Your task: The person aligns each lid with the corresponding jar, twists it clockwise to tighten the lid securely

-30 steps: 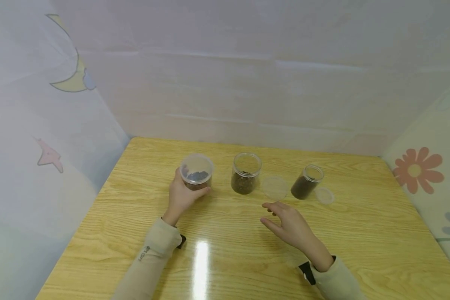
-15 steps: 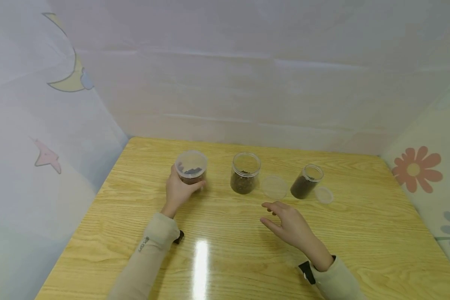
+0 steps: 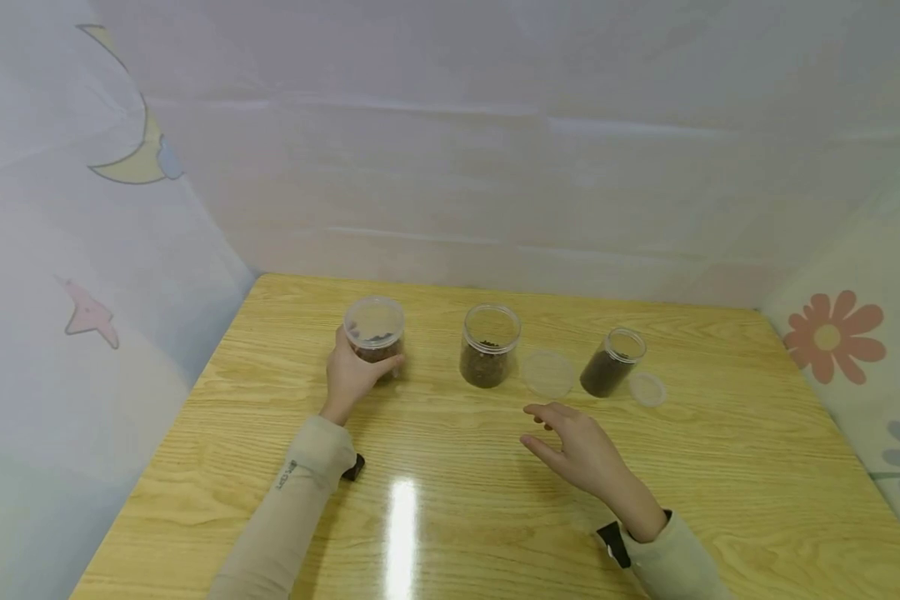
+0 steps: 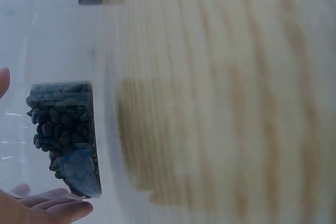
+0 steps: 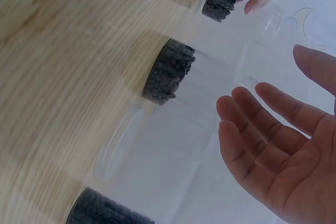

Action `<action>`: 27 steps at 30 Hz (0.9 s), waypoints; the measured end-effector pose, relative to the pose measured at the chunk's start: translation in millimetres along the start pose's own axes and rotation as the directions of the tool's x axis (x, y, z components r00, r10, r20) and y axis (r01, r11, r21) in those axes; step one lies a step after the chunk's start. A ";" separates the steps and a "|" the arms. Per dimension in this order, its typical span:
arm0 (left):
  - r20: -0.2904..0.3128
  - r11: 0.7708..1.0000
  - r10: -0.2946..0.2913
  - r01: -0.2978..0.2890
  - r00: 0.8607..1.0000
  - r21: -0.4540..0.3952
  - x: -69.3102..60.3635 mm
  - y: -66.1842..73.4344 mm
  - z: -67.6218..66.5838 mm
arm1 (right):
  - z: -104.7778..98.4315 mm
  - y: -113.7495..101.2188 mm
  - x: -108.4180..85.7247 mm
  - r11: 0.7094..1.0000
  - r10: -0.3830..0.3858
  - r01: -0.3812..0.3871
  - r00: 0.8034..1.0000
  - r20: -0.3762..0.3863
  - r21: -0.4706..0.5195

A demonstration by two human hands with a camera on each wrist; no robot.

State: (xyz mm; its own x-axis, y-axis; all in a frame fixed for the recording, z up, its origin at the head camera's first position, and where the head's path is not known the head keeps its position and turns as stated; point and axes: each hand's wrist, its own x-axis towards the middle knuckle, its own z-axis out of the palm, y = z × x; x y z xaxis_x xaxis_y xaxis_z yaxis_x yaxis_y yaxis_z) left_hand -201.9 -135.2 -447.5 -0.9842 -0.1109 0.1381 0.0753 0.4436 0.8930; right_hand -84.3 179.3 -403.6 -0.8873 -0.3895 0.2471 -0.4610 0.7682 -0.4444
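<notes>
My left hand (image 3: pixel 351 377) grips a clear round jar (image 3: pixel 376 337) from its left and near side. A translucent lid appears to cover its top, and dark oval beans (image 4: pixel 63 124) fill its lower part. Whether this jar touches the table cannot be told. My right hand (image 3: pixel 583 452) holds nothing; its fingers are loosely bent and thumb apart, nearest a large clear lid (image 3: pixel 547 372) lying flat. An uncovered middle jar (image 3: pixel 487 358) holds similar dark beans. To the right, a narrower uncovered jar (image 3: pixel 607 371) holds finer-looking dark contents.
A small clear lid (image 3: pixel 648 389) lies right of the narrow jar. Everything sits on a wood-grain table (image 3: pixel 450 500), backed by a pale hanging sheet (image 3: pixel 495 183). Patterned sheets enclose the left and right sides.
My left hand has moved left and slightly away from me, bringing the covered jar with it. My right hand, the other jars and the lids stay put.
</notes>
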 end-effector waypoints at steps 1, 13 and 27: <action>0.004 1.000 -0.003 0.003 1.000 0.005 0.3 -0.2 0.3 | -0.1 0.1 -0.1 1.000 0.001 -0.001 1.000 0.000 0.000; 0.056 0.998 -0.056 0.056 0.997 0.000 3.4 -4.1 0.0 | -4.6 -2.3 -0.6 1.000 0.023 -0.023 1.000 0.010 -0.006; 0.093 0.995 -0.095 0.096 0.991 -0.010 1.4 -4.3 -1.4 | -5.2 -1.3 -1.6 0.999 0.036 -0.036 0.999 0.029 -0.007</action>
State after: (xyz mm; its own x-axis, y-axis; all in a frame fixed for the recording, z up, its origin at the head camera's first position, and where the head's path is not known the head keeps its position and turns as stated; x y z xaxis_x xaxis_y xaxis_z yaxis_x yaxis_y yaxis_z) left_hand -203.4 -138.6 -450.6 -0.9975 -0.0689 0.0124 -0.0179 0.4218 0.9065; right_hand -82.2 181.6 -398.9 -0.9034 -0.3761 0.2059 -0.4287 0.7854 -0.4465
